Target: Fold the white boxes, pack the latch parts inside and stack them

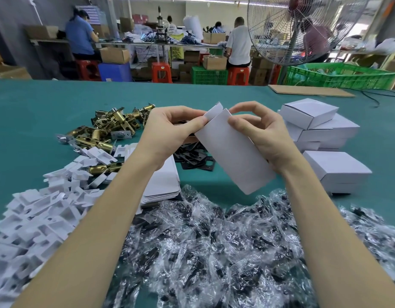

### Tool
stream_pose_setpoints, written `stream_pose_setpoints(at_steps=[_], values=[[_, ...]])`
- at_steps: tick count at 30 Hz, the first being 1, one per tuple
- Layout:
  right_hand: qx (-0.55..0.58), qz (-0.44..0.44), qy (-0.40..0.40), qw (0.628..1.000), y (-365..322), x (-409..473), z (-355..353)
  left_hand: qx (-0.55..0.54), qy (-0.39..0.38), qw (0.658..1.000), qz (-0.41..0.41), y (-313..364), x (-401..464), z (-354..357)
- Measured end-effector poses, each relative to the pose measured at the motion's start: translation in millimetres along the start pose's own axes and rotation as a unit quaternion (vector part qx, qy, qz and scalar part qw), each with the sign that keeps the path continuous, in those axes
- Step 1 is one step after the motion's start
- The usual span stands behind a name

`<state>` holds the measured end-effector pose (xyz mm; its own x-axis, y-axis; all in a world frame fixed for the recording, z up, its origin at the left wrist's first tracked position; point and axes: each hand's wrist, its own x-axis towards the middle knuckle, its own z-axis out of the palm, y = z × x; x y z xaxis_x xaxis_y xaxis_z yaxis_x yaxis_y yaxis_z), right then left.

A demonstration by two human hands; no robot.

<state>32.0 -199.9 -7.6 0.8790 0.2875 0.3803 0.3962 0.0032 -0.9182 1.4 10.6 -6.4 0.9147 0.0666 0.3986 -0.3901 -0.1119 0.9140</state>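
Clear plastic bags (214, 252) of small dark parts are heaped at the near edge of the green table (36, 112). A spread of white card inserts (41, 207) is seen at near left, with one brass latch (105, 168) lying among them. A stack of flat box blanks (163, 187) is partly hidden under the left forearm. Above the table, a flat white box (234, 152) is held tilted by both hands. The left hand (169, 132) is clamped on its upper left edge with thumb and fingers; the right hand (258, 132) is pinched on the upper right edge, thumb pressed on the face, index finger curled over the top flap. Black plates (196, 158) are piled on the table just behind the box. Folded boxes (334, 167) are stacked at right, with a taller stack (314, 121) behind. A pile of brass latches (112, 125) is seen further left. A cardboard sheet (309, 90) lies at the far table edge. Beyond it, a fan (303, 30), green crates (341, 76) and seated workers (238, 43) are seen.
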Motion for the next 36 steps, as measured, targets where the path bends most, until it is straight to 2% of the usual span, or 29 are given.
stream_pose_setpoints(at_steps=[14,25,32,36], values=[[0.063,0.028,0.029,0.997,6,4,-5,-0.005,-0.085,0.996,0.017,-9,-2,9],[0.076,0.048,-0.029,0.996,8,7,-7,-0.027,-0.062,0.998,0.004,-16,-4,13],[0.044,0.035,-0.061,0.997,5,6,-16,-0.049,-0.054,0.997,0.006,-14,-3,10],[0.018,0.039,-0.053,0.998,5,6,-18,-0.065,-0.047,0.997,-0.022,-16,-3,12]])
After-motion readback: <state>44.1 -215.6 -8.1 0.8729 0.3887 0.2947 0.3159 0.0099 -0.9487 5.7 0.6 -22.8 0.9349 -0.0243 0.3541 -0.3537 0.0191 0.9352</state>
